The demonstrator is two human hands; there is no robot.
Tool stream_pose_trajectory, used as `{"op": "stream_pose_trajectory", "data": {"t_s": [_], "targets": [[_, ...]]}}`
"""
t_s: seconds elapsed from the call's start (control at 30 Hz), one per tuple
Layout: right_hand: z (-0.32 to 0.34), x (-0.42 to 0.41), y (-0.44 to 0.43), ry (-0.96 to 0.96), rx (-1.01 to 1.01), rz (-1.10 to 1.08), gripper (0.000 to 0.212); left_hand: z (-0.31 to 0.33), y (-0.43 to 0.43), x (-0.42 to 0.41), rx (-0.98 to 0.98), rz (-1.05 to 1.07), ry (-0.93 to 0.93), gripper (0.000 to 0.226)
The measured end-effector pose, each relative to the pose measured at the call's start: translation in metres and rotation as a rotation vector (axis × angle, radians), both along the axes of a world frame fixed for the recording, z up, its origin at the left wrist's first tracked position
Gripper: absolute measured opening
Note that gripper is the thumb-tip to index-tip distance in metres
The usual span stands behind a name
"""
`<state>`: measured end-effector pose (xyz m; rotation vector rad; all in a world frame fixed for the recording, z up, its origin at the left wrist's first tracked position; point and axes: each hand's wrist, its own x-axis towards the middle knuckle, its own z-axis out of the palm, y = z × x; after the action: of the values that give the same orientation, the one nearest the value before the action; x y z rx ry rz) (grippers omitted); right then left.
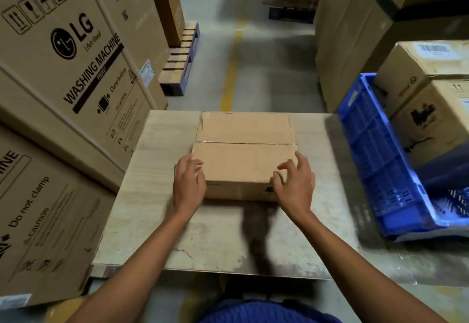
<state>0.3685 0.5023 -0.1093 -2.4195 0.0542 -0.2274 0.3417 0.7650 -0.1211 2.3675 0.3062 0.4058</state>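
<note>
A taped brown cardboard box (245, 150) lies flat on a pale worktable (157, 195), its flaps closed with clear tape along the middle seam. My left hand (189, 183) is at the box's near left corner, fingers loosely spread against its side. My right hand (295, 183) is at the near right corner, fingers bent lightly over the top edge. Neither hand clearly grips the box.
Large washing-machine cartons (63, 68) are stacked close on the left. A blue plastic crate (375, 157) leans at the table's right, with more cartons (431, 89) behind it. Beyond the table runs a concrete aisle with a yellow line (229, 76) and pallets (180, 61).
</note>
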Motion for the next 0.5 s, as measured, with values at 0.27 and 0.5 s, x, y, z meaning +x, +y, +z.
{"op": "stream_pose_trajectory", "data": {"t_s": [0.27, 0.5], "targets": [[-0.005, -0.003, 0.077, -0.168, -0.109, 0.406, 0.032, 0.002, -0.019, 0.008, 0.278, -0.290, -0.043, 0.035], [-0.017, -0.008, 0.095, -0.208, -0.209, 0.320, 0.019, -0.005, -0.008, 0.019, 0.404, -0.320, -0.028, 0.035]]}}
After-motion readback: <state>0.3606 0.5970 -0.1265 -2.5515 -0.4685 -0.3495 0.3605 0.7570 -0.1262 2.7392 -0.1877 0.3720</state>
